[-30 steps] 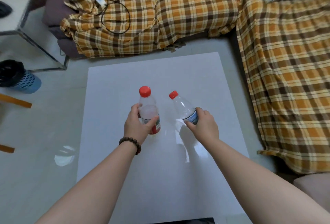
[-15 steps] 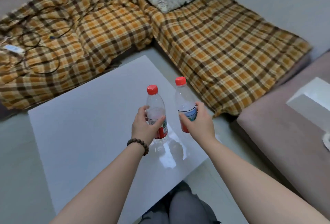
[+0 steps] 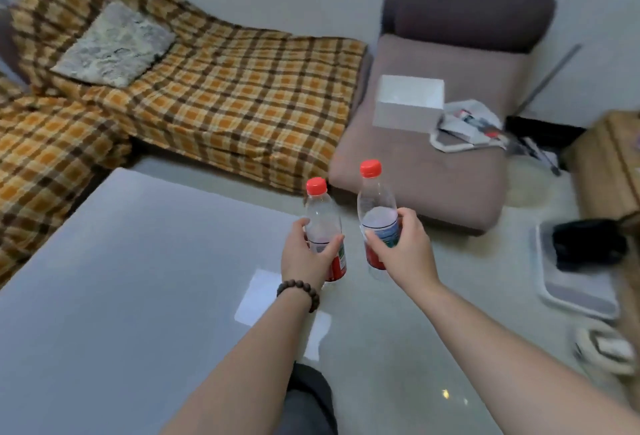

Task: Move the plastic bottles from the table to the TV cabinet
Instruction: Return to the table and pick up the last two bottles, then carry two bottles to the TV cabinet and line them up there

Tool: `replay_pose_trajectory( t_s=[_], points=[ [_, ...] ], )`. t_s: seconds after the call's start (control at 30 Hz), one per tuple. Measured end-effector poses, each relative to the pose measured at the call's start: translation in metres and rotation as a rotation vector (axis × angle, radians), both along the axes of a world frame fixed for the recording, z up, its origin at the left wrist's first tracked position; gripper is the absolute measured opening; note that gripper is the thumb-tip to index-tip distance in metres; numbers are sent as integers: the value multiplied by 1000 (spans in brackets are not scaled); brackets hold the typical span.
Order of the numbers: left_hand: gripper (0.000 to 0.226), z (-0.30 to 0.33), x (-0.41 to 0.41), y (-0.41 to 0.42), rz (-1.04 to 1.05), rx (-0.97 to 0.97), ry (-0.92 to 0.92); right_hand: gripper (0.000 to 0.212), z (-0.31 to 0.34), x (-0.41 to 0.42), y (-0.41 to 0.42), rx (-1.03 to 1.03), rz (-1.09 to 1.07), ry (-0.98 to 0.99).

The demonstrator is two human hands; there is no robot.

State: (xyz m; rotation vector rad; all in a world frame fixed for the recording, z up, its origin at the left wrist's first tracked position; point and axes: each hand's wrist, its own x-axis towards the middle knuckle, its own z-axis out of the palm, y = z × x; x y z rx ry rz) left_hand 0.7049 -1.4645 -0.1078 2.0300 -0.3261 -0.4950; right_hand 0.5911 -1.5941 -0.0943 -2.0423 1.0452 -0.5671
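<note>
One bottle [image 3: 323,226] is being gripped by the left hand [image 3: 308,258], another bottle [image 3: 377,216] by the right hand [image 3: 401,247], past the table [image 3: 121,278] edge. Both should be kept upright and held tight.

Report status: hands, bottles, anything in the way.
Left hand grips one red-capped bottle, right hand the other bottle. Both upright, off the table. TV cabinet not visible; brown cushion ahead.
</note>
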Motion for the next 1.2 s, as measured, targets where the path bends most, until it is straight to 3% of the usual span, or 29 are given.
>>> replay_pose_trajectory(
  t_s=[0.3,0.57,0.9,1.2],
  points=[
    [64,17,-207,-89,-541,3,-45,52,10,-255,-12,9,-556,-42],
    [58,31,-353,-116,-941,-14,-106,53,8,-410,31,36,-987,-125],
    [60,26,-467,-129,-1401,1,-121,51,2,-503,98,52,-1474,-163],
    [57,21,-537,-149,-1686,-29,-177,47,10,-544,123,36,-1799,-189]
  ],
)
